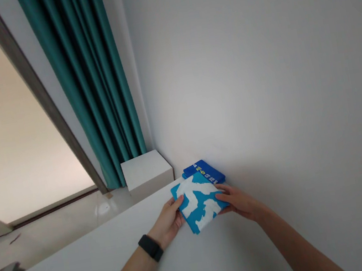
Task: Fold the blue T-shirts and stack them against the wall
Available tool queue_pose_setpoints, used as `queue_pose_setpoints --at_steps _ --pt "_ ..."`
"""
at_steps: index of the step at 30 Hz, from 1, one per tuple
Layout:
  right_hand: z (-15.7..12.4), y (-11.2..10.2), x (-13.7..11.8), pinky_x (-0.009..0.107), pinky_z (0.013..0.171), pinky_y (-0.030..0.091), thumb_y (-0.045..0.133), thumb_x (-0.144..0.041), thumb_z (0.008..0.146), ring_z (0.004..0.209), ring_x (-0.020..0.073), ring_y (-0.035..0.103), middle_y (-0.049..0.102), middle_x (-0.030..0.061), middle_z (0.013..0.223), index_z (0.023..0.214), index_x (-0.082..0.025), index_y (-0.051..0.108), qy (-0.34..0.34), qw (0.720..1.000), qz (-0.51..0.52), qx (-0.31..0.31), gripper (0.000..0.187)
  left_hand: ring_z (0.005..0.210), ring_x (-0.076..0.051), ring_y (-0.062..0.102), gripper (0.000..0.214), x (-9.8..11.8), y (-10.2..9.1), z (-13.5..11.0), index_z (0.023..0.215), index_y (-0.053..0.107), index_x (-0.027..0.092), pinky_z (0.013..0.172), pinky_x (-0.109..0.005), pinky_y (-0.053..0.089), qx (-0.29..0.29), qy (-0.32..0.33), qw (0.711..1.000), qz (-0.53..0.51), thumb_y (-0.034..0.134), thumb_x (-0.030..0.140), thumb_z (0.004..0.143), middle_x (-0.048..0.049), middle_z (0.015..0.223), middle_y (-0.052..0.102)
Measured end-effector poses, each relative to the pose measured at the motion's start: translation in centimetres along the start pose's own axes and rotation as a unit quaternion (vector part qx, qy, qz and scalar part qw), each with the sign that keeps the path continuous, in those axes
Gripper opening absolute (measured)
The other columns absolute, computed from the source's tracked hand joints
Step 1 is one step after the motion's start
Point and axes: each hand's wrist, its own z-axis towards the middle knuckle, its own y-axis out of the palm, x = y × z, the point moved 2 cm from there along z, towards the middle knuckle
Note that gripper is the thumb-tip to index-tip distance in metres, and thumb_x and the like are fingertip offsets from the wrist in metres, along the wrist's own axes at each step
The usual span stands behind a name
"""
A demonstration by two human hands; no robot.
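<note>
Between my two hands is a flat, square folded bundle (201, 201), light blue with large white shapes; it looks like a folded bag or cloth, though I cannot tell which. My left hand (171, 220), with a black watch (151, 248) on its wrist, grips the left edge, thumb on top. On the right edge my right hand (238, 200) holds it with fingers over and under. Just behind lies a dark blue folded piece (209, 171) with yellow and white print, on a lighter blue layer. The bundle partly covers it.
A white surface (85, 267) stretches under my arms, bordered on the right by a pale wall (260, 71). Beyond its far edge stand a white box (149, 173) and a green curtain (88, 77). A shiny tiled floor (86, 216) shows at the left.
</note>
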Motion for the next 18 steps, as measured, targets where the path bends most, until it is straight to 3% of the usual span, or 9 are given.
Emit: queue_pose_setpoints --at_steps 8,14,18 --pt "3.8 -2.5 -2.4 0.030 0.060 0.058 0.078 -0.035 0.071 0.080 0.0188 0.065 0.069 0.0040 0.093 0.111 -0.021 0.062 -0.078 0.981 -0.012 0.178 0.045 0.072 -0.018 0.073 0.018 1.7 2.5 6.8 0.109 0.061 0.008 0.071 -0.030 0.062 -0.009 -0.010 1.000 0.007 0.058 0.016 0.093 -0.0136 0.094 0.074" --pt "4.8 -3.4 -2.4 0.028 0.060 0.055 0.075 -0.036 0.067 0.081 0.0185 0.063 0.067 0.0024 0.096 0.111 -0.024 0.062 -0.114 0.960 0.018 0.257 0.047 0.065 -0.016 0.072 0.017 2.1 3.7 10.8 0.107 0.061 0.009 0.066 -0.029 0.061 -0.007 -0.021 1.000 0.017 0.060 0.018 0.092 -0.0111 0.087 0.074" --pt "4.6 -3.1 -1.7 0.026 0.064 0.052 0.069 -0.038 0.068 0.086 0.0184 0.061 0.066 0.0012 0.099 0.105 -0.024 0.066 -0.148 0.946 0.071 0.278 0.040 0.063 -0.016 0.071 0.016 1.9 3.9 12.2 0.105 0.062 0.009 0.064 -0.028 0.061 -0.011 -0.026 0.999 0.020 0.060 0.019 0.093 -0.0098 0.082 0.074"
